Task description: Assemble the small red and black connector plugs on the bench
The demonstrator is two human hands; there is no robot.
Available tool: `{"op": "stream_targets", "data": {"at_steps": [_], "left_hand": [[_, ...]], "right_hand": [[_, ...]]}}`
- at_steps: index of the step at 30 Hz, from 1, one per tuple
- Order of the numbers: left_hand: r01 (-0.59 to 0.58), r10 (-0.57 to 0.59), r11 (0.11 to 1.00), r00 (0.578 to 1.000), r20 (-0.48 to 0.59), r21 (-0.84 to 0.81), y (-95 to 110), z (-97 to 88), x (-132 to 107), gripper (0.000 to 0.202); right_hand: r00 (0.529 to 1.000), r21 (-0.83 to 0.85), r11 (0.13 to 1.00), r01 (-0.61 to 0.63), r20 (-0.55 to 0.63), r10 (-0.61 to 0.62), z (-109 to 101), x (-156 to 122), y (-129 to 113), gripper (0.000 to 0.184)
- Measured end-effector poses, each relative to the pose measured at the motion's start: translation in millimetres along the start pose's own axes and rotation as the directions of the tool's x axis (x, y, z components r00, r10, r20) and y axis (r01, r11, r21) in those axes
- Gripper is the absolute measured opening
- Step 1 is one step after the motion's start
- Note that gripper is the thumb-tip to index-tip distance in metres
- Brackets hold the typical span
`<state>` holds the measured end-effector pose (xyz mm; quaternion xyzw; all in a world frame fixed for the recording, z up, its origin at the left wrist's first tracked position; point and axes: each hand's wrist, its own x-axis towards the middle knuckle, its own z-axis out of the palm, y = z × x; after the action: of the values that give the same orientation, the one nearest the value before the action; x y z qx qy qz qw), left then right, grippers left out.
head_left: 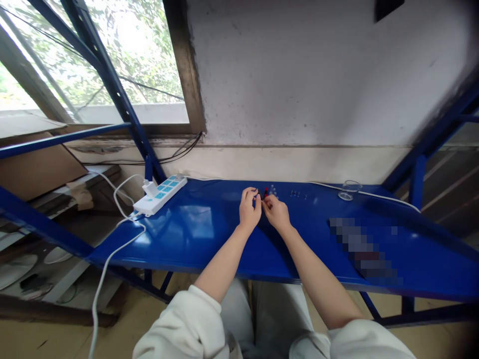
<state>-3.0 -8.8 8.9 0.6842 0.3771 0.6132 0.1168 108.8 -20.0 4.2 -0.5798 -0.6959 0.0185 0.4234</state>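
Observation:
Both hands are close together over the far middle of the blue table (213,239). My left hand (250,208) is closed, its thumb and fingers pinched at a small dark piece (259,192) too tiny to name. My right hand (276,210) is pinched just beside it; its fingertips meet near the same spot, and what they grip is hidden. Right behind the fingers stands a small red item (266,191), with several small clear plastic pieces (272,189) next to it. Several tiny thin pieces (295,193) lie to the right of my right hand.
A white power strip (160,195) with a plugged-in white adapter (150,188) lies at the left, its cord hanging over the edge. Clear round containers (346,195) stand at the back right. A blurred-out dark object (359,247) lies on the right. Blue frame posts (416,182) flank the table.

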Motion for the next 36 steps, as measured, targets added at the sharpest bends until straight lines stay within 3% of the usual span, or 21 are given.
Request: {"op": "stream_targets", "data": {"at_steps": [9, 14, 18, 23, 26, 30, 33, 36], "left_hand": [[-0.006, 0.006, 1.000, 1.000, 0.012, 0.010, -1, -4.0, 2, 0.017], [0.095, -0.100, 0.991, 0.994, -0.045, -0.096, 0, -0.1, 1, 0.023], [0.143, -0.139, 0.981, 0.989, 0.041, -0.129, -1, 2.7, 2, 0.020], [0.239, -0.233, 0.959, 0.971, 0.051, -0.151, -5, 2.7, 4, 0.024], [0.322, -0.302, 0.936, 0.942, 0.149, -0.143, -10, 0.1, 5, 0.027], [0.413, -0.340, 0.898, 0.870, 0.356, -0.152, -25, -11.1, 15, 0.027], [0.443, -0.403, 0.896, 0.818, 0.410, -0.004, -44, -27.8, 30, 0.025], [0.361, -0.482, 0.861, 0.803, 0.350, 0.358, -66, -48.3, 48, 0.017]], "right_hand": [[0.999, -0.021, 1.000, 0.005, 0.032, -0.004, -2, -1, -2, 0.021], [0.999, 0.030, 0.999, 0.040, 0.030, -0.041, 0, -1, -3, 0.021], [0.998, 0.049, 0.997, 0.051, 0.029, -0.053, -1, -1, -4, 0.020], [0.999, 0.051, 0.998, 0.030, 0.011, -0.030, -1, -1, -5, 0.021], [1.000, 0.030, 0.999, 0.014, 0.002, -0.014, 0, -1, -4, 0.021], [0.999, -0.013, 1.000, 0.011, 0.031, -0.010, 1, 0, -4, 0.020], [0.998, -0.033, 0.999, 0.025, 0.063, -0.023, 0, 0, -6, 0.024], [0.997, -0.037, 0.999, 0.032, 0.073, -0.029, -1, 0, -8, 0.026]]}}
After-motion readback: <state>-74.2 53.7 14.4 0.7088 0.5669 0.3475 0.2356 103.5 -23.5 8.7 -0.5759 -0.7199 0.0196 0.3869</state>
